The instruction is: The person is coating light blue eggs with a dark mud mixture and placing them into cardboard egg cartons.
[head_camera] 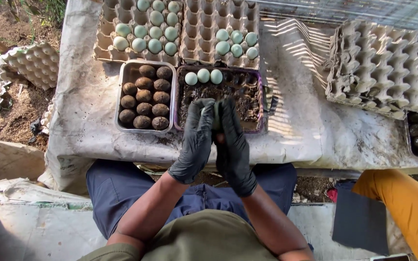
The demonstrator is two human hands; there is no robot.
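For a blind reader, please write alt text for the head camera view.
Two black-gloved hands, left hand and right hand, press together around a pale green egg above a metal tray of dark mud. Beside it sits a metal tray of brown mud-coated eggs; grey cardboard egg cartons lie behind.

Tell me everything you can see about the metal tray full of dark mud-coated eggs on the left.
The rectangular metal tray has rounded corners and a dull grey rim smeared with dirt. It lies flat on the stained white sheet, beside the tray of dark mud and just below a pulp egg carton. It holds eleven brown mud-coated eggs in three close rows. Neither hand touches it.
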